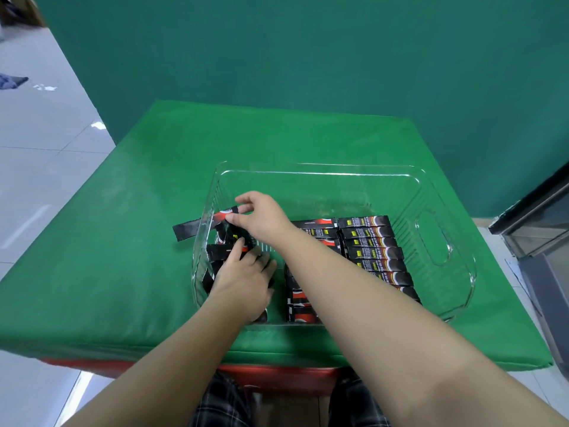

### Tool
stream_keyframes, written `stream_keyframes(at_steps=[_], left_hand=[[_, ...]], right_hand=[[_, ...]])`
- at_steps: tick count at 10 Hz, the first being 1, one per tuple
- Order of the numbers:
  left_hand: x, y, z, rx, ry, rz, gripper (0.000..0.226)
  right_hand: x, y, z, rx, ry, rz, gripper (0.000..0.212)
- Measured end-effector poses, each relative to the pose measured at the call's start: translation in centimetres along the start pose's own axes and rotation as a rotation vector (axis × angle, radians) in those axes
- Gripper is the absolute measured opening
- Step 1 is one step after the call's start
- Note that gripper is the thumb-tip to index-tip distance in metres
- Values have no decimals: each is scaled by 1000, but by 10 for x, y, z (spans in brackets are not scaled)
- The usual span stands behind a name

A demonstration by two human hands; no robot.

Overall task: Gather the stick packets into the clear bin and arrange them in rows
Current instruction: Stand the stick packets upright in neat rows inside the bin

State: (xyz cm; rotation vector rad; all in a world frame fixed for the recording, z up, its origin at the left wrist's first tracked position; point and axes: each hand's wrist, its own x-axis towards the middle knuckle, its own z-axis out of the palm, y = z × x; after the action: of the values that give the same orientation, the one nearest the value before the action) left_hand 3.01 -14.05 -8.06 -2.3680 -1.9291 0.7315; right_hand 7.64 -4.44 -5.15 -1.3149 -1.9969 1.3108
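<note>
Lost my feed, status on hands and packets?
Right hand pinching a loose packet at bin's left wall. Left hand pressing unsorted pile. Right rows neat.

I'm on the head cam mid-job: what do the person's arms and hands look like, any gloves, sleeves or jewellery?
Both arms are bare from the bottom frame edge to the fingers: no sleeves show. The left hand and right hand wear no gloves, and no rings, watch or bands are visible. Dark plaid trousers show at the bottom of the view.

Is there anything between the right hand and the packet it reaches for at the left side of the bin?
Nothing visible: the right hand already pinches that packet above the loose pile.
</note>
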Motion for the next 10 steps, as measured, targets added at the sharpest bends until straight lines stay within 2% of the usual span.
stream_keyframes(at_steps=[1,3,4,7,9,10], left_hand=[[-1,0,-1,7,0,4,60],[-2,-1,1,13,-25,16,59],[-3,-2,1,10,-23,20,59],[-1,-1,1,4,-27,21,60],[-1,-1,1,-2,-30,19,60],[-2,-1,2,-6,-27,21,60]], right_hand=[[3,4,-5,62,14,-31,16],[-14,33,-76,84,287,-3,8],[-28,56,-107,189,301,89,9],[-31,86,-114,50,391,178,13],[-25,91,-105,-241,365,193,9],[-24,85,-102,-276,346,169,8]])
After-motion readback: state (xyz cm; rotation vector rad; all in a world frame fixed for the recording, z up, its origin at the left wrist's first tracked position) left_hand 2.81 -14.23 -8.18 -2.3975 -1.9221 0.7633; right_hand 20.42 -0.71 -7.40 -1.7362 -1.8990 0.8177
